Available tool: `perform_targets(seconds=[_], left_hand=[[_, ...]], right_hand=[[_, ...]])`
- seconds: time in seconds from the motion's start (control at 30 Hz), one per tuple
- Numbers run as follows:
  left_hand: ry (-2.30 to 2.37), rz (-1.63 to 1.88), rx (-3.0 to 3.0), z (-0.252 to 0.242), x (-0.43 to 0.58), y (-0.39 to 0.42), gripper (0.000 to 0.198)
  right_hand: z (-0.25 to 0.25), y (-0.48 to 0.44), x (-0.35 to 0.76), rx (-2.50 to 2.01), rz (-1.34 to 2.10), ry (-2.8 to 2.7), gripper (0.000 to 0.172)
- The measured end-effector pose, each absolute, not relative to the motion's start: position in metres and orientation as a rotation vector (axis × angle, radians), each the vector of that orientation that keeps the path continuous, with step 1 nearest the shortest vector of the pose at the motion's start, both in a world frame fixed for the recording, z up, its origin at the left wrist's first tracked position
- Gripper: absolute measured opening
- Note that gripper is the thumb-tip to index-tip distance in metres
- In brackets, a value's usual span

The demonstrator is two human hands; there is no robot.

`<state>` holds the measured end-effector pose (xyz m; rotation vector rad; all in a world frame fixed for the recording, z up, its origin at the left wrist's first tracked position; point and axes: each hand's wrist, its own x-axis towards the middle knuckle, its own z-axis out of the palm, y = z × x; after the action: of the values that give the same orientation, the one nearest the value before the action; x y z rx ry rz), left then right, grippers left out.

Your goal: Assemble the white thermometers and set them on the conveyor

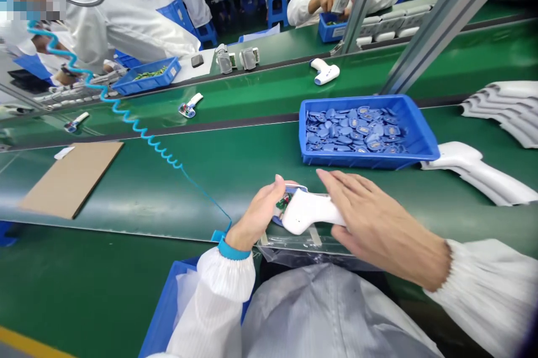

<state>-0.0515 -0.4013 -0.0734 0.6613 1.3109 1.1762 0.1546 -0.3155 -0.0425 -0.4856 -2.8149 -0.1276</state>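
A white gun-shaped thermometer (313, 213) is between my hands, low over the near edge of the green bench. My left hand (263, 209) is closed around its head end, thumb up. A green circuit board (286, 201) with blue trim shows beside that thumb, partly uncovered by the white shell. My right hand (374, 223) has its handle between the thumb below and the long, nearly straight fingers above. The handle's end is hidden under that hand. On my left wrist sits a blue strap (233, 250) joined to a coiled cord.
Beyond my hands stands a blue bin (370, 159) of blue plastic parts. White shell halves (474, 164) lie stacked at right. A cardboard sheet (71, 179) rests at left. The coiled cord (143, 133) crosses the bench. Thermometers (325, 71) lie on the belt; co-workers sit beyond.
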Motion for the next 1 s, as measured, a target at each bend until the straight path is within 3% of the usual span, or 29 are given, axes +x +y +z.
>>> perform_targets(seconds=[0.17, 0.27, 0.33, 0.5, 0.6, 0.73, 0.83, 0.93, 1.0], left_hand=[[1.249, 1.120, 0.873, -0.072, -0.053, -0.402, 0.066], [1.314, 1.077, 0.969, -0.074, -0.054, -0.403, 0.054], [1.300, 1.079, 1.002, -0.076, -0.051, -0.404, 0.050], [1.522, 1.010, 1.106, -0.073, -0.042, -0.410, 0.073], [1.641, 0.982, 1.150, -0.070, -0.039, -0.413, 0.065], [1.587, 0.922, 1.118, -0.068, -0.040, -0.414, 0.045], [1.675, 0.900, 1.182, -0.065, -0.037, -0.411, 0.041], [1.706, 0.960, 1.285, -0.060, -0.029, -0.406, 0.032], [1.665, 0.921, 1.370, -0.058, -0.023, -0.402, 0.021]], right_hand=[[-0.048, -0.318, 0.136, -0.491, -0.119, -2.926, 0.055], [-0.048, -0.315, 0.133, -0.731, 0.082, -3.025, 0.058], [-0.045, -0.311, 0.132, -0.945, 0.381, -3.083, 0.057], [-0.039, -0.300, 0.134, -1.070, 1.439, -2.855, 0.024], [-0.041, -0.298, 0.143, -0.985, 1.808, -2.591, 0.022], [-0.041, -0.300, 0.157, -0.856, 1.738, -2.520, 0.018], [-0.037, -0.305, 0.151, -0.784, 1.604, -2.371, 0.031], [-0.037, -0.314, 0.123, -0.971, 1.209, -2.206, 0.032], [-0.041, -0.321, 0.100, -1.056, 0.848, -2.207, 0.047]])
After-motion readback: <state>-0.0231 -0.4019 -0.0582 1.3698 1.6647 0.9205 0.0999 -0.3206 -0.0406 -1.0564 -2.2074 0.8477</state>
